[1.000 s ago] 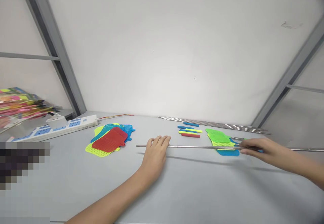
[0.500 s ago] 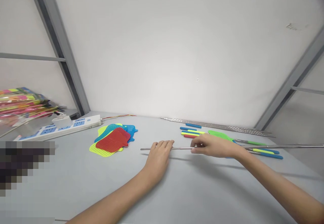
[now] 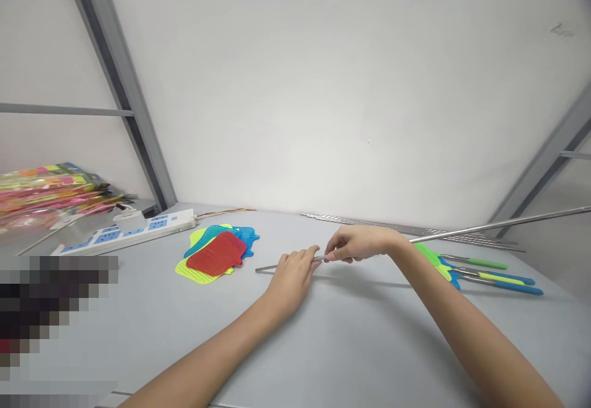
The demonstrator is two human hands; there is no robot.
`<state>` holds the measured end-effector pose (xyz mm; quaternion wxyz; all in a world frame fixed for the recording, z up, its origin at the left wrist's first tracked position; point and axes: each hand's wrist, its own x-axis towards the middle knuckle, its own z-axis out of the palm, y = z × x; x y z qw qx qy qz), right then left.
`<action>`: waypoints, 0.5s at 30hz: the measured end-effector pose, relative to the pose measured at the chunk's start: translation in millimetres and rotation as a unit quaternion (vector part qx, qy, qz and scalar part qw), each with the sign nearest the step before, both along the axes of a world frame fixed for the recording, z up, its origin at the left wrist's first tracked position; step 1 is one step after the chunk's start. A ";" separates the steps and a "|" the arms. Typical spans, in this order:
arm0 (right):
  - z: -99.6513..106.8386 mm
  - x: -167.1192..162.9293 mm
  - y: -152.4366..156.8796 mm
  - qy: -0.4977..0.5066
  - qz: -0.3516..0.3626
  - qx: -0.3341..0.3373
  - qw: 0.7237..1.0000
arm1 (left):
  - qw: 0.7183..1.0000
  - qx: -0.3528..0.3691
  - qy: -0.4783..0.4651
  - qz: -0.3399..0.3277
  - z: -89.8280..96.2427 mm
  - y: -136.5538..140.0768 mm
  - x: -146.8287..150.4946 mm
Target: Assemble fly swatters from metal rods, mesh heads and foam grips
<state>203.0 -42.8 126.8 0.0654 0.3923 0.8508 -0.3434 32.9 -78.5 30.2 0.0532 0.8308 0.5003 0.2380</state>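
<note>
A long thin metal rod (image 3: 498,224) runs across the view, its left end low over the table and its right side rising out of frame. My left hand (image 3: 292,279) is closed on the rod near that left end, fingers laid over it. Just to the right, my right hand (image 3: 362,243) pinches the same rod between thumb and fingertips. Red, yellow and blue perforated fly swatter heads (image 3: 217,254) lie stacked left of my left hand. Beyond my right forearm lie swatters with metal shafts and coloured handles (image 3: 517,288), their heads partly hidden by the arm.
Several metal rods (image 3: 489,242) lie along the wall at the back. A white power strip (image 3: 152,228) with a plug stands at the left. Behind it are plastic-wrapped colourful bundles (image 3: 50,192). Grey frame posts (image 3: 133,106) flank the table (image 3: 369,346).
My right hand has moved left along the rod, close to my left hand. The rod's right side has tilted upward. The loose coloured handles are now hidden behind my right hand.
</note>
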 end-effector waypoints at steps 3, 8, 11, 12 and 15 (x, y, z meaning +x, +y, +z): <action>1.9 -0.1 -1.2 0.006 0.014 0.024 1.000 | 1.000 0.015 -0.014 0.004 4.4 0.6 -1.1; -1.2 3.5 -1.9 0.015 0.043 0.015 0.999 | 0.999 0.008 -0.010 0.050 10.7 -1.4 -0.8; -3.5 4.5 -2.8 0.021 0.051 0.021 0.998 | 0.997 -0.007 -0.009 0.073 12.6 -2.1 -1.3; -4.0 4.4 -3.4 0.023 0.054 0.022 0.998 | 0.997 -0.008 -0.009 0.077 13.1 -2.1 -1.7; -4.6 2.9 -5.6 0.030 0.056 0.010 0.998 | 0.997 -0.001 -0.005 0.082 14.5 -1.5 -2.9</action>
